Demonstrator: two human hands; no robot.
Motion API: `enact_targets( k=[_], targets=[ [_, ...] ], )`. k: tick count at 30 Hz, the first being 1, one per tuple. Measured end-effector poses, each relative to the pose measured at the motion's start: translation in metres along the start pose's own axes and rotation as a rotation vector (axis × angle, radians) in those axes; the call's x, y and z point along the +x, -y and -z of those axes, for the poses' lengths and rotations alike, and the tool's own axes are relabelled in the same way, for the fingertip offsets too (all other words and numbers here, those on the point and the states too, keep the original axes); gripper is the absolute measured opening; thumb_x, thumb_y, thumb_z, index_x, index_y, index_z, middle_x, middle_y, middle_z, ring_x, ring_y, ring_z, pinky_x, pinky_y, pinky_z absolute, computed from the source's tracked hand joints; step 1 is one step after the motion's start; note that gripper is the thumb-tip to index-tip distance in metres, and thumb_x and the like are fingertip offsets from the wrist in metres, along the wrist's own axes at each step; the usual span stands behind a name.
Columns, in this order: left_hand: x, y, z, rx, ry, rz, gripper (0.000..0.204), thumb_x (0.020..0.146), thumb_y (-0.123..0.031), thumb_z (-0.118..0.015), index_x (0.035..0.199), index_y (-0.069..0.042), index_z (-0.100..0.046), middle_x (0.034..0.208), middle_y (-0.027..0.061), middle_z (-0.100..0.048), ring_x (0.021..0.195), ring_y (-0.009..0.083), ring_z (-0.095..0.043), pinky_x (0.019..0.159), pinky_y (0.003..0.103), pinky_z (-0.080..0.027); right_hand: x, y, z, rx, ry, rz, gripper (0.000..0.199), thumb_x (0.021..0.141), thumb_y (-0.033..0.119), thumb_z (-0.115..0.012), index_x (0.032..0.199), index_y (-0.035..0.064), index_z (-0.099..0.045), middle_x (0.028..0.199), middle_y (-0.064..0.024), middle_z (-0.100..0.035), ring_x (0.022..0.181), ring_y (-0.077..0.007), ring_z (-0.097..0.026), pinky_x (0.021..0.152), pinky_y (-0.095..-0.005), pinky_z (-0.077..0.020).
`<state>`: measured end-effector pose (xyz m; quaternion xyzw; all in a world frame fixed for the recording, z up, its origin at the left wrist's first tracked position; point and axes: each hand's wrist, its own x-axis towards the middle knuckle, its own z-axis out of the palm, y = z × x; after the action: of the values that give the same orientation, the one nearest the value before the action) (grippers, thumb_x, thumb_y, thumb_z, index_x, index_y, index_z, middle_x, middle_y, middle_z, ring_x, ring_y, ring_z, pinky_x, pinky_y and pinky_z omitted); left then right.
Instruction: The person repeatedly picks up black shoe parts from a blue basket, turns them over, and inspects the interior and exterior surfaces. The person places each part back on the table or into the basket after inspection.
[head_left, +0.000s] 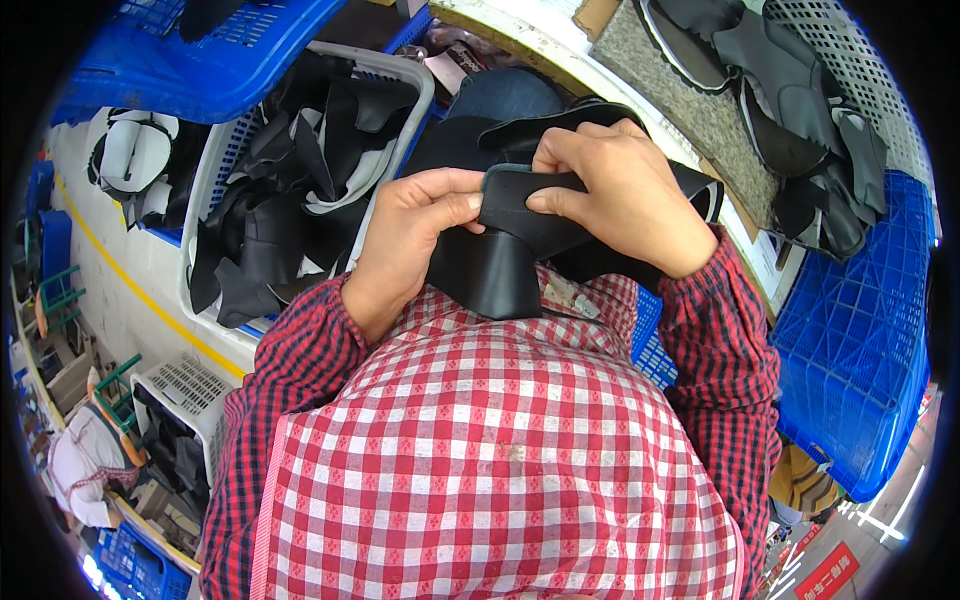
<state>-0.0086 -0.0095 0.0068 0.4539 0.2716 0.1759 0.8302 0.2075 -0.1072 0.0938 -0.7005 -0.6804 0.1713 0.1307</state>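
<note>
A black leather shoe upper (497, 275) lies over my lap, its stitched flap raised between my two hands. My left hand (415, 225) pinches the left edge of that flap between thumb and fingers. From the right, my right hand (620, 185) grips the flap's upper edge, thumb pressed on its face and fingers curled behind. More black upper pieces spread behind and under the right hand; where one piece ends and another begins I cannot tell.
At my left stands a grey crate (420, 90) heaped with black uppers. A blue crate (190, 70) sits beyond it. To the right, a worktable (650, 70) carries more dark uppers (790, 100), with a blue crate (850, 330) beside it. Another person (90, 460) is at far left.
</note>
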Motion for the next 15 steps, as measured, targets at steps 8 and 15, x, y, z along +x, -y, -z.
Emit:
enact_targets(
  k=[8, 15],
  targets=[
    [-0.0022, 0.0051, 0.0018, 0.036, -0.004, -0.02, 0.022, 0.098, -0.004, -0.067, 0.117, 0.005, -0.074, 0.107, 0.0106, -0.076, 0.093, 0.0137, -0.069, 0.084, 0.028, -0.054, 0.0015, -0.0015, -0.0043, 0.0, 0.012, -0.015, 0.027, 0.08, 0.028, -0.084, 0.094, 0.01, -0.069, 0.083, -0.0088, -0.07, 0.082, -0.0285, -0.068, 0.083, -0.0404, -0.0465],
    [-0.0018, 0.0008, 0.0032, 0.151, 0.044, -0.063, 0.021, 0.099, -0.006, -0.068, 0.117, 0.002, -0.075, 0.103, 0.0072, -0.076, 0.09, 0.0108, -0.068, 0.083, 0.026, -0.054, 0.0019, -0.001, -0.0062, -0.037, -0.014, -0.034, 0.027, 0.079, 0.027, -0.084, 0.093, 0.0096, -0.069, 0.085, -0.0083, -0.071, 0.081, -0.0292, -0.068, 0.084, -0.0406, -0.0475]
  ],
)
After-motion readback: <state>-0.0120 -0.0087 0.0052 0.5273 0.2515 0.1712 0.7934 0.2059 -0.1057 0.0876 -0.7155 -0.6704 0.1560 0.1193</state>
